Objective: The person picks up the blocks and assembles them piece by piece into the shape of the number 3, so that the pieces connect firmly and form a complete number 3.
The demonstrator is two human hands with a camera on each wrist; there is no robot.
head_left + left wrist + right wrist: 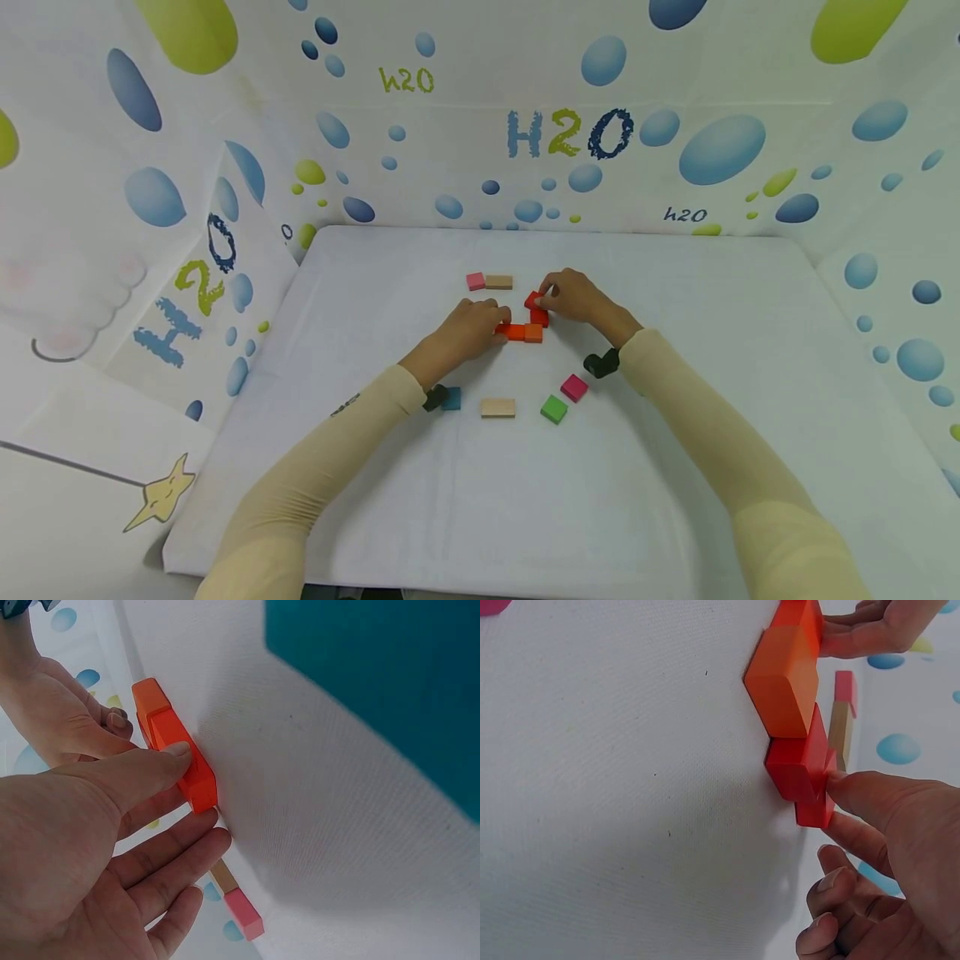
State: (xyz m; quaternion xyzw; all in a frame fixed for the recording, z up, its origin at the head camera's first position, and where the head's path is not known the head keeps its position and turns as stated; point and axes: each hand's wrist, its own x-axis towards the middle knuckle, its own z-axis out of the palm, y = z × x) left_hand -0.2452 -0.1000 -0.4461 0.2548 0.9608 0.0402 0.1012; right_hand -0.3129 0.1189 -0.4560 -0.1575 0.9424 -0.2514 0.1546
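In the head view my left hand [471, 327] pinches an orange-red block [515, 332] lying on the white table. Its thumb presses one face of this block [199, 784] in the left wrist view, with fingers behind. An orange block [533, 334] touches the block's right end. Just beyond it lies a red block [540, 318]. My right hand [573, 296] holds a second red block [812, 814] between thumb and index finger, against the first red block [789, 763]. The right hand's other fingers curl loosely.
Farther back, a pink block [476, 282] adjoins a wooden block [498, 282]. Toward the front lie a blue block [452, 398], another wooden block [498, 408], a green block [554, 409] and a magenta block [574, 387]. A patterned sheet [465, 167] hangs behind the table.
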